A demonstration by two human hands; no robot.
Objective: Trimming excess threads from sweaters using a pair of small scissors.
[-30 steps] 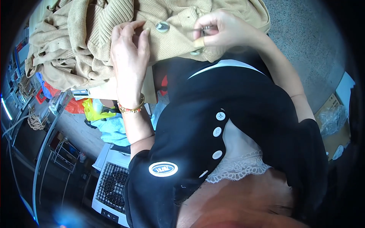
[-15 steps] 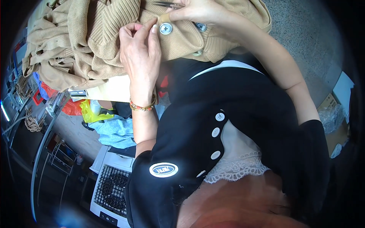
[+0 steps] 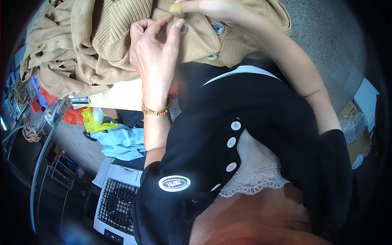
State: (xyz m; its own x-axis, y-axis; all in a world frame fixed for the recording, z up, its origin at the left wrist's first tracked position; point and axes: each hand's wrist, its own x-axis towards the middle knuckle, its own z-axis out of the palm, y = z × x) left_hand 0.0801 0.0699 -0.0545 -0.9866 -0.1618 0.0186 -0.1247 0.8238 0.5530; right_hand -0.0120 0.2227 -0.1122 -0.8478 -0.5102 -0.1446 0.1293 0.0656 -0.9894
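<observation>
A tan knitted cardigan (image 3: 196, 45) lies bunched in front of me, with ribbed edges and round blue-grey buttons. My left hand (image 3: 153, 51) rests on it, index finger and thumb closed on the knit beside one button (image 3: 185, 28), which the thumb partly covers. Another button (image 3: 218, 28) shows to the right. My right hand (image 3: 214, 9) is just above, a tan band (image 3: 175, 8) round its thumb. Below that thumb, a short dark tip (image 3: 186, 16) of the thread snips points toward the button; the rest of the snips is hidden.
More tan knitwear (image 3: 53, 45) is heaped at the left on a pale tabletop (image 3: 122, 96). Below it are a yellow plastic bag (image 3: 96, 120), a light-blue cloth (image 3: 120, 141) and a white fan unit (image 3: 118, 200). A box with clear plastic wrap (image 3: 353, 124) stands at the right.
The right hand has shifted up a little and turned the snips from pointing left to pointing down. My left hand has moved slightly right, its thumb now partly over the button.
</observation>
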